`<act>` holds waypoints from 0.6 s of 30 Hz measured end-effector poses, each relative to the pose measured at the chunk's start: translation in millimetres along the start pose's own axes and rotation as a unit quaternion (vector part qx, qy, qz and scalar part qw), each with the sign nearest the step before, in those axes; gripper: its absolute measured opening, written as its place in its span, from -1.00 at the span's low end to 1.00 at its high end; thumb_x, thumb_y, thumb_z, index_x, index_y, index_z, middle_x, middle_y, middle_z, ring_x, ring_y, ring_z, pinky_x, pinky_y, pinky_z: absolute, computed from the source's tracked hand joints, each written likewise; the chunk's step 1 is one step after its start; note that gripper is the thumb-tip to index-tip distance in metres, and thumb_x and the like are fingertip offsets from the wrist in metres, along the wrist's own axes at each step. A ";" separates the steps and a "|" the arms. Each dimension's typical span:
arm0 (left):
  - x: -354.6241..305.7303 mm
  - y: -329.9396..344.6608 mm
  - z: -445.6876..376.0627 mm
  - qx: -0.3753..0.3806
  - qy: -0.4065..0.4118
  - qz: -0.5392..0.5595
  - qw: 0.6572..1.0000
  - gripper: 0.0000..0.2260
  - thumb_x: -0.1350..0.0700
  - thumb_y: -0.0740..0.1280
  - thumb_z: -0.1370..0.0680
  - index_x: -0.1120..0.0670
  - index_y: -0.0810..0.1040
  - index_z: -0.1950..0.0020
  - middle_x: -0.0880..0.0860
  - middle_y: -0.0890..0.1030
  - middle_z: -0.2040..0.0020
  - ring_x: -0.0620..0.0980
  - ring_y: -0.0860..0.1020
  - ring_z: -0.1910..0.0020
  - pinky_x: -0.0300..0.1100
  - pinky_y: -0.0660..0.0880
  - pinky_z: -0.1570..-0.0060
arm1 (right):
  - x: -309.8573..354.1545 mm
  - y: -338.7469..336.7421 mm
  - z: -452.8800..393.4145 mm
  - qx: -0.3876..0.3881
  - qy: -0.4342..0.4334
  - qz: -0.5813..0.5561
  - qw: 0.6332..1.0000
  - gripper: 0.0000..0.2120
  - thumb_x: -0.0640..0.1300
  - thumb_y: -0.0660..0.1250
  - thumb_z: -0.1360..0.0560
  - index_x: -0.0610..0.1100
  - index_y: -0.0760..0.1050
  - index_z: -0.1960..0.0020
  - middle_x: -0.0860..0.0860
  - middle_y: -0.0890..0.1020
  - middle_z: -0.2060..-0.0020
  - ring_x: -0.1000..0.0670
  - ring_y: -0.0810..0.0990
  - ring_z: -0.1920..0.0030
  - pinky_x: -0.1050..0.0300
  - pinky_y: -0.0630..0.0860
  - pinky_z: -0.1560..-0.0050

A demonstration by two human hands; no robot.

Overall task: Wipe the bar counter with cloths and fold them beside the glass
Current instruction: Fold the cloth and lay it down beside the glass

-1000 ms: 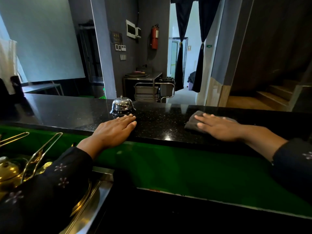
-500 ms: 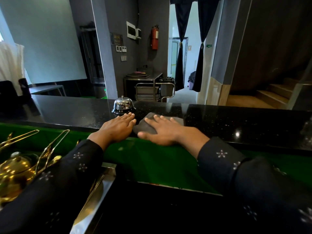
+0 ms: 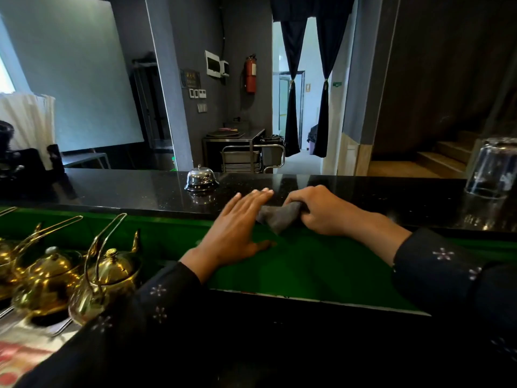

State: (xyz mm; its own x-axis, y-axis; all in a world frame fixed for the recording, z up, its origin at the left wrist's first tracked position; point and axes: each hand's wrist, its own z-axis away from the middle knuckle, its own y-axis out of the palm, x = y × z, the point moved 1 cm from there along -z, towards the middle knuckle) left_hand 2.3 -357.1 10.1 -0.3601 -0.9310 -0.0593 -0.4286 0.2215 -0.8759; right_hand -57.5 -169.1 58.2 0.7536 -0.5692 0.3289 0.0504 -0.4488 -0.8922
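Note:
A grey cloth (image 3: 278,217) is bunched at the near edge of the black bar counter (image 3: 134,191), its corner hanging over the green front. My right hand (image 3: 321,211) grips the cloth with curled fingers. My left hand (image 3: 240,222) lies flat with straight fingers just left of the cloth, its fingertips on the counter and touching the cloth's edge. An upturned clear glass (image 3: 493,169) stands on the counter at the far right, well away from both hands.
A chrome service bell (image 3: 201,179) sits on the counter just behind and left of my left hand. Several brass teapots (image 3: 106,275) stand on a lower shelf at the left. Behind the counter are a steel trolley (image 3: 251,155) and a curtained doorway.
My right hand slid the cloth leftward along the counter, from flat pressing to gripping it bunched at the near edge. My left hand shifted right to meet it. The glass came into view.

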 end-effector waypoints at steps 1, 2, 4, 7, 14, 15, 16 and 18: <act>-15.3 1.8 -4.8 -0.018 0.001 0.035 0.999 -0.10 -0.20 0.44 -0.36 -0.01 0.01 -0.53 -0.02 0.18 -0.53 -0.07 0.09 -0.51 -0.12 -0.14 -0.49 | 3.1 -5.7 2.8 -0.008 -0.003 -0.011 1.000 -0.70 -0.37 0.22 -0.38 -0.05 0.59 0.07 0.03 0.62 0.18 0.01 0.58 0.09 0.16 0.49 0.12; -29.4 2.5 -10.1 -0.041 -0.002 0.081 0.996 -0.14 -0.17 0.46 -0.35 0.01 0.09 -0.51 0.00 0.27 -0.49 -0.05 0.19 -0.48 -0.09 -0.05 -0.50 | 6.8 -12.8 6.7 -0.016 -0.005 -0.023 1.000 -0.70 -0.38 0.22 -0.39 -0.03 0.57 0.11 0.06 0.58 0.23 0.04 0.55 0.13 0.23 0.43 0.18; -49.9 -0.7 -21.1 -0.086 -0.017 0.205 0.975 -0.35 0.01 0.47 -0.39 0.05 0.29 -0.41 0.05 0.48 -0.33 -0.02 0.43 -0.32 -0.05 0.27 -0.40 | 8.1 -29.0 14.2 -0.023 0.013 -0.046 0.999 -0.72 -0.39 0.24 -0.41 -0.02 0.56 0.16 0.07 0.55 0.28 0.08 0.50 0.22 0.28 0.37 0.26; -69.4 -7.7 -37.5 -0.099 -0.043 0.342 0.933 -0.67 0.28 0.38 -0.43 0.11 0.53 -0.18 0.05 0.63 -0.04 -0.11 0.57 -0.01 -0.23 0.47 -0.03 | -8.1 -53.4 33.8 0.012 0.068 -0.100 0.993 -0.81 -0.31 0.33 -0.45 -0.05 0.59 0.22 -0.02 0.59 0.31 0.06 0.52 0.28 0.18 0.46 0.24; -136.3 5.2 -63.2 -0.007 -0.106 0.555 0.825 -0.88 0.21 0.32 -0.54 0.14 0.60 -0.04 0.13 0.67 0.09 0.01 0.65 0.12 -0.13 0.59 0.09 | -64.6 -85.7 124.0 0.040 0.241 -0.329 0.912 -0.87 -0.23 0.44 -0.41 -0.20 0.65 0.04 -0.09 0.72 0.19 -0.03 0.69 0.17 0.17 0.61 0.18; -146.9 10.0 -67.5 -0.005 -0.114 0.572 0.813 -0.88 0.21 0.31 -0.54 0.15 0.61 -0.04 0.17 0.66 0.06 0.05 0.64 0.08 -0.07 0.59 0.01 | -72.4 -86.4 139.9 0.049 0.262 -0.365 0.892 -0.85 -0.27 0.41 -0.42 -0.23 0.63 0.01 -0.11 0.72 0.16 -0.05 0.70 0.16 0.15 0.62 0.19; -157.0 14.9 -72.0 -0.002 -0.123 0.584 0.802 -0.89 0.21 0.31 -0.54 0.14 0.61 -0.02 0.19 0.66 0.04 0.08 0.64 0.06 -0.03 0.57 -0.03 | -81.1 -86.2 155.8 0.050 0.282 -0.393 0.874 -0.82 -0.29 0.39 -0.43 -0.26 0.60 -0.04 -0.15 0.71 0.12 -0.07 0.70 0.15 0.13 0.63 0.20; -176.4 25.9 -81.9 0.009 -0.141 0.603 0.785 -0.89 0.19 0.31 -0.54 0.11 0.63 0.02 0.20 0.67 0.04 0.10 0.64 0.06 -0.02 0.56 -0.04 | -99.2 -86.0 186.4 0.020 0.313 -0.448 0.838 -0.74 -0.29 0.37 -0.44 -0.28 0.55 -0.13 -0.19 0.67 0.01 -0.13 0.67 0.06 0.03 0.64 0.11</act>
State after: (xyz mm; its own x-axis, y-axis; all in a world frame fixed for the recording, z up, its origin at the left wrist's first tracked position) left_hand -13.1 -163.4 37.1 -0.2969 -0.0759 -0.9519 0.0948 0.9896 -0.1085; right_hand -14.4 54.3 44.7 -0.0879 -0.2719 0.9583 0.4424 -0.8726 -0.2070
